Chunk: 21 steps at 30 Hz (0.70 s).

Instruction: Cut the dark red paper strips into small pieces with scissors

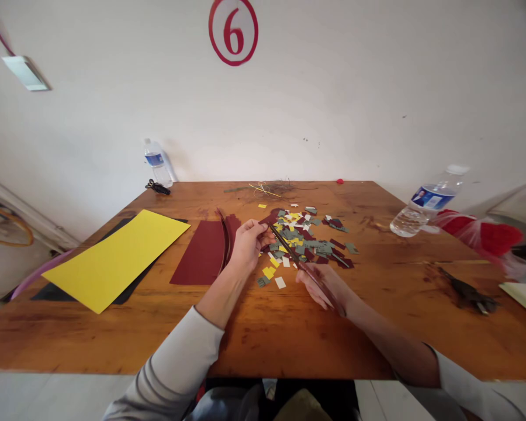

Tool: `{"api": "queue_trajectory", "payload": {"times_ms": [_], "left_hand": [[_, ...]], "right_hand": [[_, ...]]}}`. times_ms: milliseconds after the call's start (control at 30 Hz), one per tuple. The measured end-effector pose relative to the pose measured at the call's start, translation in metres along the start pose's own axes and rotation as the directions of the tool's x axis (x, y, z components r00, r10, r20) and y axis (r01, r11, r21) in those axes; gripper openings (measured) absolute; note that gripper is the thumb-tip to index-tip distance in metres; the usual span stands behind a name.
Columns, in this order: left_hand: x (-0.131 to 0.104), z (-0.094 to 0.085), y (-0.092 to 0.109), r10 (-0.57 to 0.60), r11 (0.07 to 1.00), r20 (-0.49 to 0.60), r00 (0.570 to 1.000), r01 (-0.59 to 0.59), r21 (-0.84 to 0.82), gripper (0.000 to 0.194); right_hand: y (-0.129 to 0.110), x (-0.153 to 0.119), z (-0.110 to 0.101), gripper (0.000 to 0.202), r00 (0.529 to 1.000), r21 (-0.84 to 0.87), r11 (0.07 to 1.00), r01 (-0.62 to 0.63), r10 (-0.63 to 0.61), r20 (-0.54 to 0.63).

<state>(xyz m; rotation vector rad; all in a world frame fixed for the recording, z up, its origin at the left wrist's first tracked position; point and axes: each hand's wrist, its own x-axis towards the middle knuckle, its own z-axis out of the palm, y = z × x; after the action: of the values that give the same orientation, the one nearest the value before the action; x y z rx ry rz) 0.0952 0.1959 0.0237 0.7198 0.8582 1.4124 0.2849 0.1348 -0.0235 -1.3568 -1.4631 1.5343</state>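
Observation:
A long, narrow dark red paper strip [318, 282] slants across the middle, from my left fingertips back over my right hand. My left hand [248, 241] pinches its far end between thumb and fingers. Closed around the nearer part is my right hand [328, 287]; whether it also holds a tool is hidden. Beneath and beyond both hands lies a loose heap of small paper pieces [305, 237] in grey-green, dark red, yellow and white. Left of my left wrist is a dark red sheet [195, 254], with several curved thin strips [225, 242] on its right side.
A yellow sheet [118, 260] overlaps a black sheet [134, 286] at left. Thin twigs or wires [272, 188] lie at the back. Bottles stand at the left [156, 164] and right [427, 202]. A black object [469, 295] and red wrapped bundle [486, 231] are at right.

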Motion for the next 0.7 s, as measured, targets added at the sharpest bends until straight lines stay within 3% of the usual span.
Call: {"api": "queue_trajectory", "payload": {"times_ms": [267, 700], "left_hand": [[-0.0007, 0.0, 0.0004, 0.018, 1.0, 0.013, 1.0, -0.018, 0.001, 0.032], [-0.0031, 0.0016, 0.0001, 0.009, 1.0, 0.011, 1.0, -0.009, 0.01, 0.029]], "right_hand": [[0.008, 0.0031, -0.0026, 0.046, 0.997, 0.036, 0.999, 0.017, -0.02, 0.071], [0.0011, -0.0005, -0.0004, 0.043, 1.0, 0.035, 0.999, -0.012, 0.012, 0.008]]}}
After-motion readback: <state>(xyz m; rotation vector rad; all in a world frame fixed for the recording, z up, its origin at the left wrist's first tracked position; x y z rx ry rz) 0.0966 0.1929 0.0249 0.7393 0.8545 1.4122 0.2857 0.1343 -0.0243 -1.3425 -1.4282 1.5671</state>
